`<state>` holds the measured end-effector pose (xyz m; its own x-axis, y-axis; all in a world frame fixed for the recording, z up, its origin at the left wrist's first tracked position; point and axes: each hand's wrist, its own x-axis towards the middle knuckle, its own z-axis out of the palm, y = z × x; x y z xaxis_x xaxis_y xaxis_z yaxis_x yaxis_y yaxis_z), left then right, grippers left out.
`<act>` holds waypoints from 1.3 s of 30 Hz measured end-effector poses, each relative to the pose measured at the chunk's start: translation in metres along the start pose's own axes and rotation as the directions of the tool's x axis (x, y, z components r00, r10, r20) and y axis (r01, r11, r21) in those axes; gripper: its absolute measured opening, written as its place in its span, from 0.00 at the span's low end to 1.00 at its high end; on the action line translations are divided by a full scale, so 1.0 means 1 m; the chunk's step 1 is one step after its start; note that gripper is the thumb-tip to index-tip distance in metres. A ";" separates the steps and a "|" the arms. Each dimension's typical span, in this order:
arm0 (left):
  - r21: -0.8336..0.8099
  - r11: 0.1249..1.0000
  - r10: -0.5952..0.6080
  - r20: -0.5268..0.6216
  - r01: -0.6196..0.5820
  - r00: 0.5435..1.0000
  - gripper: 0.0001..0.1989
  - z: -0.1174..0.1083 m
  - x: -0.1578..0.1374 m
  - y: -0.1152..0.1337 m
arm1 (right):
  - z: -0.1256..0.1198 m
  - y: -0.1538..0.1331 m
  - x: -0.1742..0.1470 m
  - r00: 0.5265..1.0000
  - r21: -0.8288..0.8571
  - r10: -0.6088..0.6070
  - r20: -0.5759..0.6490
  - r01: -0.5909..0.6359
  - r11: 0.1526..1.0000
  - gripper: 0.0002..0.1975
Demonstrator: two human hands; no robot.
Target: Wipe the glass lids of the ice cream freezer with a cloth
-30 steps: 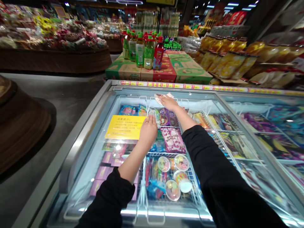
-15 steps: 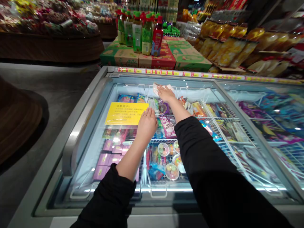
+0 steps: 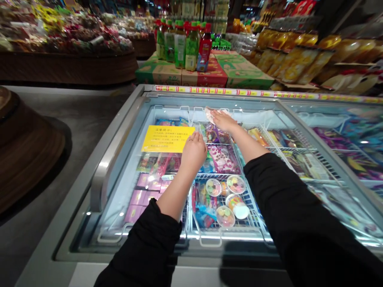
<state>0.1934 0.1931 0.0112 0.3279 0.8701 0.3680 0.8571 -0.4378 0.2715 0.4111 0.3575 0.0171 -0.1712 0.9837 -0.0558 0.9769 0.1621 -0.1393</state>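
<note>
Under my right hand (image 3: pixel 223 120) is a crumpled white cloth (image 3: pixel 209 114), pressed against the glass lid (image 3: pixel 254 105) of a chest freezer near its far edge. The cloth shows past my fingertips. My left hand (image 3: pixel 194 149) rests palm down on the same glass, fingers stretched out and holding nothing, at the right edge of a yellow notice (image 3: pixel 166 138). Below the glass, wire baskets hold a pink-and-white packet (image 3: pixel 223 158), round tubs (image 3: pixel 236 184) and pink boxes (image 3: pixel 139 197).
A curved metal handle (image 3: pixel 100 181) stands up at the lid's left side. Beyond the freezer, bottles (image 3: pixel 191 50) stand on cardboard boxes (image 3: pixel 242 69). Jars (image 3: pixel 287 57) are stacked at the right, and a round wooden stand (image 3: pixel 26 147) is at the left.
My right hand has slid the cloth rightward over the glass, its forearm swinging right. My left hand stays by the yellow notice. The whole view has shifted slightly.
</note>
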 end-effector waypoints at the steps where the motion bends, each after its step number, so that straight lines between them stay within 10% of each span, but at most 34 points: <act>1: 0.004 1.000 -0.001 -0.012 0.001 1.000 0.23 0.001 0.000 0.000 | 0.000 -0.003 0.006 1.000 0.002 0.022 -0.016 -0.022 1.000 0.34; 7: -0.004 1.000 -0.004 -0.021 0.004 1.000 0.22 0.002 0.001 0.001 | 0.004 -0.030 0.007 0.997 0.014 0.033 -0.072 -0.032 0.999 0.33; 16: -0.003 1.000 -0.015 0.025 0.015 1.000 0.22 -0.004 0.000 0.002 | 0.006 -0.010 -0.051 0.955 0.012 -0.295 -0.024 0.295 0.955 0.33; 25: 0.022 1.000 -0.019 0.001 0.019 1.000 0.22 0.001 0.001 0.003 | -0.001 -0.033 -0.014 0.997 -0.031 0.013 -0.080 -0.015 0.999 0.33; 35: 0.012 1.000 -0.006 -0.023 0.006 1.000 0.21 0.003 0.001 0.000 | 0.007 -0.038 -0.060 0.974 -0.036 -0.220 -0.061 0.218 0.975 0.33; 39: 0.073 0.997 0.039 -0.021 -0.038 0.999 0.20 -0.001 -0.003 0.004 | 0.001 -0.022 -0.055 0.994 -0.049 -0.095 -0.049 0.093 0.995 0.33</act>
<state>0.1958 0.1881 0.0121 0.3528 0.8474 0.3968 0.8709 -0.4525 0.1919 0.3986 0.2993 0.0224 -0.2568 0.9665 0.0066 0.9619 0.2562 -0.0956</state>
